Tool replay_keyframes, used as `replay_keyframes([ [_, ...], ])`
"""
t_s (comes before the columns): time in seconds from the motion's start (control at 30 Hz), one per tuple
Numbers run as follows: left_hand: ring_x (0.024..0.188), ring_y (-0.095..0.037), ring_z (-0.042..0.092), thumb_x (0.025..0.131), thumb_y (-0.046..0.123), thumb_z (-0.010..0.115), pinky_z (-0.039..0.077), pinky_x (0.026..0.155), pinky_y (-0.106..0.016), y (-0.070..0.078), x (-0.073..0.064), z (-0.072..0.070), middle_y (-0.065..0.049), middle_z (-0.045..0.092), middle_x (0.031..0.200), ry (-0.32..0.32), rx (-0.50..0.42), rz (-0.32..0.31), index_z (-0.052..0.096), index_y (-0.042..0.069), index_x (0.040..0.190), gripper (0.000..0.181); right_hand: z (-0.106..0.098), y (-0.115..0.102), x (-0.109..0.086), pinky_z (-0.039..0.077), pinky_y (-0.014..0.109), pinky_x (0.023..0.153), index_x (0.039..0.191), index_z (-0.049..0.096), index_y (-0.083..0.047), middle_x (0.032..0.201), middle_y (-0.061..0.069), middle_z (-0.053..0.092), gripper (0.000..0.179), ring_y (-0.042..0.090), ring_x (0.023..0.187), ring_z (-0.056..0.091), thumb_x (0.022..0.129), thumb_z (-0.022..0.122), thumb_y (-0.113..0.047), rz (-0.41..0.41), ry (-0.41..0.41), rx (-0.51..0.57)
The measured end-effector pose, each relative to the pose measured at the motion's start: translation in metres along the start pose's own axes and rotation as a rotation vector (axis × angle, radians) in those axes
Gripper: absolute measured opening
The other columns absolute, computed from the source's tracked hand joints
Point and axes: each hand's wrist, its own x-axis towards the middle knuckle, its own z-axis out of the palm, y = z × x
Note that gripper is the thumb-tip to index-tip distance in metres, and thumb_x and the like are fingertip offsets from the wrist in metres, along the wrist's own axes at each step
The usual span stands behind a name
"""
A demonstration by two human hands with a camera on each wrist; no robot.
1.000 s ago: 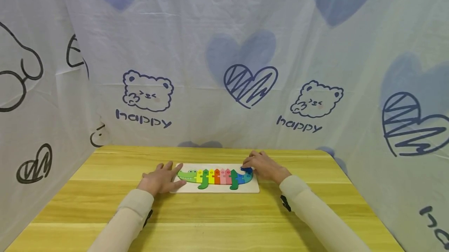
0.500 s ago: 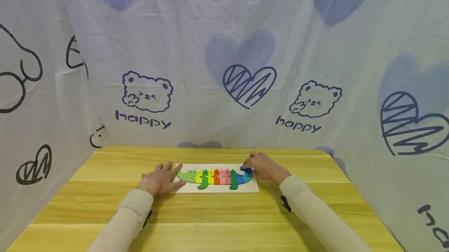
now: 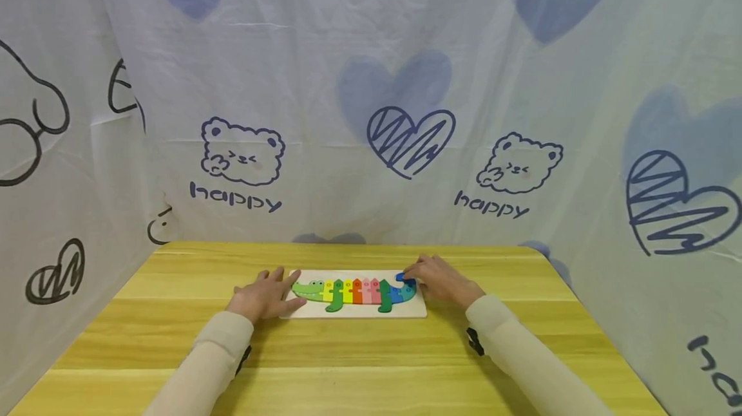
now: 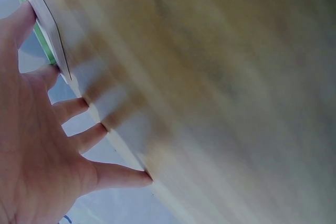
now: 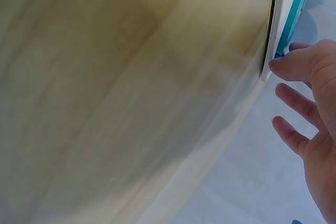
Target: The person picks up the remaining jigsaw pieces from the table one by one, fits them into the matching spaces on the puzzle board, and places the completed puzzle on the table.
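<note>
A crocodile puzzle (image 3: 352, 292) with multicoloured pieces lies on a white board (image 3: 359, 312) on the table. My left hand (image 3: 261, 297) is spread at the board's left end, thumb and index finger on it by the green head (image 3: 309, 291). The left wrist view shows the other fingers (image 4: 89, 139) of this hand stretched out, tips against the table. At the right end, my right hand (image 3: 445, 281) pinches the dark blue tail piece (image 3: 400, 277) between thumb and index finger, partly covering it. In the right wrist view, the thumb (image 5: 294, 66) meets the board's edge (image 5: 271, 51).
The yellow wood-grain table (image 3: 348, 364) extends in front of the board and to both sides. White printed cloth (image 3: 324, 165) hangs behind the table's back edge and along both sides.
The blue tail piece has shifted slightly and sits closer in line with the neighbouring pieces. My right hand has moved very little, and my left hand stays in place.
</note>
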Motion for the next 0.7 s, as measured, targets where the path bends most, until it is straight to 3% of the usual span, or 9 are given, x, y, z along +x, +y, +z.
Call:
replay_keyframes([
  [0.23,0.151,-0.058,0.024,0.098,0.07,0.049,0.025,0.096,-0.094,0.0,0.0,0.0,-0.024,0.027,0.168,-0.004,-0.003,-0.002,0.03,0.023,0.164,0.084,0.002,0.0,-0.001,0.053,0.039,0.096,0.129,0.074,-0.019,0.132,-0.002,0.073,0.033,0.02,0.107,0.06,0.097,0.072,-0.014,0.047,-0.018,0.024],
  [0.47,0.151,-0.058,0.024,0.098,0.069,0.05,0.025,0.098,-0.093,-0.003,0.004,0.0,-0.024,0.027,0.168,-0.015,-0.027,-0.011,0.03,0.023,0.164,0.083,-0.003,0.001,-0.006,0.054,0.041,0.097,0.128,0.075,-0.017,0.135,0.003,0.071,0.03,0.024,0.111,0.062,0.099,0.069,-0.016,0.037,-0.003,0.042],
  [0.57,0.149,-0.06,0.027,0.102,0.066,0.045,0.028,0.105,-0.088,-0.006,0.006,-0.003,-0.028,0.026,0.167,-0.022,-0.082,0.006,0.025,0.021,0.165,0.08,-0.006,0.0,-0.014,0.052,0.05,0.105,0.129,0.074,-0.015,0.14,0.007,0.068,0.029,0.029,0.122,0.062,0.102,0.066,-0.02,0.087,0.011,0.09],
  [0.7,0.148,-0.063,0.027,0.107,0.062,0.035,0.028,0.113,-0.08,-0.015,0.005,-0.014,-0.032,0.022,0.167,0.003,-0.152,0.01,0.019,0.019,0.167,0.076,-0.015,-0.004,-0.029,0.043,0.068,0.11,0.135,0.068,-0.011,0.147,0.015,0.062,0.036,0.04,0.135,0.054,0.104,0.061,-0.027,0.219,0.056,0.14],
])
